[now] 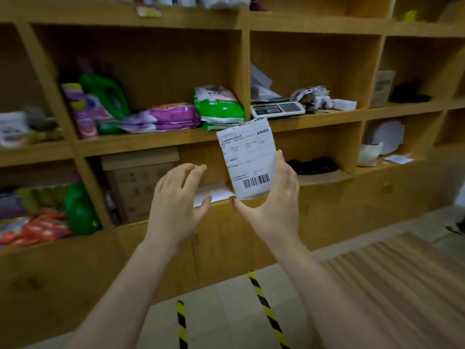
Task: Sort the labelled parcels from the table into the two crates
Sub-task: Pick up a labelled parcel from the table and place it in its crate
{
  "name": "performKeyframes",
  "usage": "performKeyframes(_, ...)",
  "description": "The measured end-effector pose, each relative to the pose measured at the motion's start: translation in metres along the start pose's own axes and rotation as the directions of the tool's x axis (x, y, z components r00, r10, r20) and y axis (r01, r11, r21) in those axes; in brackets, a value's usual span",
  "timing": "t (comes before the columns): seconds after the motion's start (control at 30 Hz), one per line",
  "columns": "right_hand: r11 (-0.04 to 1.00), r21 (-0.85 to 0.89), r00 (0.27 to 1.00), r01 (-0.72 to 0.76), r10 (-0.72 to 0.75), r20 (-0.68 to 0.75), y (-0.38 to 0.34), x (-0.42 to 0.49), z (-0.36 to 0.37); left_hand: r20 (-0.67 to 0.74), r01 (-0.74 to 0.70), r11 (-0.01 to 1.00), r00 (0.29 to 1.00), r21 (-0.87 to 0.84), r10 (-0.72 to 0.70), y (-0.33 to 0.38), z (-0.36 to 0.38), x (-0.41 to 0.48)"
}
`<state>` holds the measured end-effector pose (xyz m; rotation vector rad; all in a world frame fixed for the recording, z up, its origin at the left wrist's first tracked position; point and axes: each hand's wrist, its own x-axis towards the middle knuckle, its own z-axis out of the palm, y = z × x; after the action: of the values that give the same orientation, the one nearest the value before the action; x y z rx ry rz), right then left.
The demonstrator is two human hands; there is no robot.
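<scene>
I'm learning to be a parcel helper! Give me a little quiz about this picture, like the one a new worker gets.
1. True or false: the left hand holds the parcel.
2. Where is the barcode on the parcel's label? A) near the top end B) near the bottom end C) there is none
3. Fill in: the scale sits on a wooden ____.

Key: 1 false, the right hand grips it; 2 B; 3 shelf.

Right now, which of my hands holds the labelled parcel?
Your right hand: it pinches the labelled parcel by its edges. The left hand is open beside it, touching nothing.
</scene>
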<state>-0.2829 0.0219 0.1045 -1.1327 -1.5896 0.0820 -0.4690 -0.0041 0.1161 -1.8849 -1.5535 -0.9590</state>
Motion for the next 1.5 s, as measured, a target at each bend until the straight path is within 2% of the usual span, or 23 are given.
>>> performKeyframes(0.2, 0.980, 0.181, 0.981, 0.077, -0.107, 0.162, -0.066, -0.009, 0.104, -0.030, 0.155, 0.971, 0.988, 0.181, -0.152, -0.104, -0.044, -0.040)
performKeyframes(0.3, 0.953, 0.279, 0.951, 0.119, -0.190, 0.242, -0.103, -0.019, 0.159, -0.062, 0.272, 0.920, 0.962, 0.282, -0.265, -0.148, -0.069, -0.068)
performKeyframes(0.4, 0.914, 0.387, 0.911, 0.119, -0.256, 0.325, -0.137, -0.031, 0.209, -0.111, 0.368, 0.844, 0.929, 0.391, -0.354, -0.186, -0.091, -0.094)
performKeyframes(0.57, 0.826, 0.551, 0.843, 0.120, -0.378, 0.383, -0.181, -0.043, 0.284, -0.204, 0.476, 0.698, 0.874, 0.535, -0.440, -0.236, -0.117, -0.123)
performKeyframes(0.77, 0.706, 0.701, 0.705, 0.097, -0.546, 0.452, -0.225, -0.044, 0.365, -0.313, 0.639, 0.476, 0.740, 0.603, -0.596, -0.280, -0.126, -0.144)
performKeyframes(1.03, 0.567, 0.822, 0.554, 0.061, -0.704, 0.444, -0.263, -0.065, 0.440, -0.439, 0.687, 0.212, 0.640, 0.695, -0.630, -0.306, -0.126, -0.171)
performKeyframes(1.2, 0.520, 0.854, 0.468, 0.001, -0.755, 0.459, -0.283, -0.088, 0.469, -0.474, 0.714, 0.086, 0.545, 0.695, -0.692, -0.321, -0.135, -0.194)
performKeyframes(1.5, 0.493, 0.869, 0.361, -0.042, -0.804, 0.473, -0.349, -0.144, 0.533, -0.539, 0.748, -0.031, 0.448, 0.663, -0.713, -0.384, -0.169, -0.244)
